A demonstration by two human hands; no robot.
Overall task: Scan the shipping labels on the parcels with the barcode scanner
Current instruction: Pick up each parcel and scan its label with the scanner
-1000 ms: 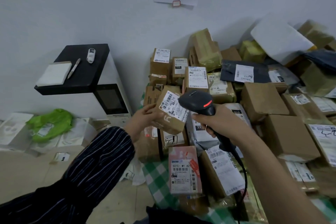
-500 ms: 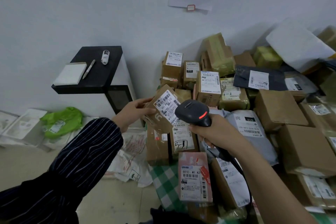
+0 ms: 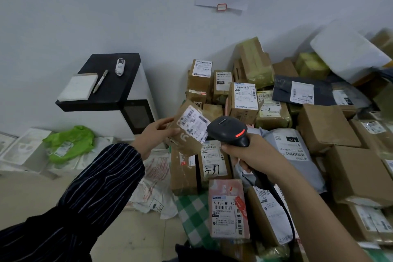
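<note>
The left hand [image 3: 157, 134] has its grip closed round a small cardboard parcel [image 3: 185, 141] above the pile [image 3: 325, 125], with the shipping label [image 3: 193, 123] facing the barcode scanner [image 3: 227, 132] gripped in the right hand [image 3: 251, 155]. The label was crisp a moment ago and now blurs. The parcel is shifting, so this scan looks done.

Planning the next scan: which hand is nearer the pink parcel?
Right. The right hand, gripping the scanner, hovers just above the pink parcel; the left hand holds a brown box farther up-left.
</note>
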